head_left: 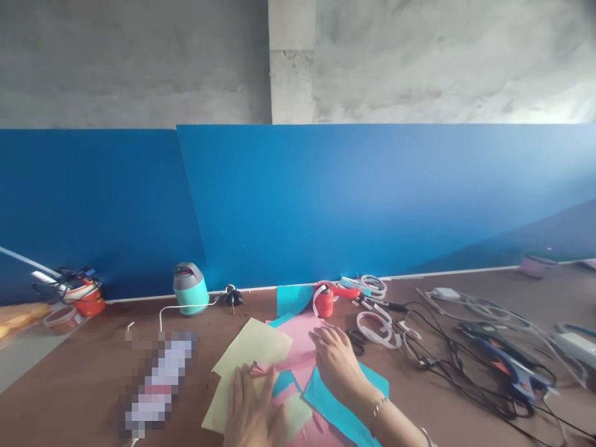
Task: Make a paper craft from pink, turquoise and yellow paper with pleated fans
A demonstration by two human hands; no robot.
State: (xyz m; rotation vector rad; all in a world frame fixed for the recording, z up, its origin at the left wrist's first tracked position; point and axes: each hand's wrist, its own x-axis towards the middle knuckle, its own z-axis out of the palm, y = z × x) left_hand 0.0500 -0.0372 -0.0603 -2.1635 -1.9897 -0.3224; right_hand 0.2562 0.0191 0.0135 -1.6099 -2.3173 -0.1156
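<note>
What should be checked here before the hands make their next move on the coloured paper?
1. Left hand on small pink folded piece: ok.
2. Right hand flat on pink paper sheet: ok.
3. Pale yellow paper sheet lies flat on brown wooden table: ok.
4. Black scissors close beside right hand: ok.
5. Black cables clear of the paper: ok.
6. Fold alignment: cannot tell.
</note>
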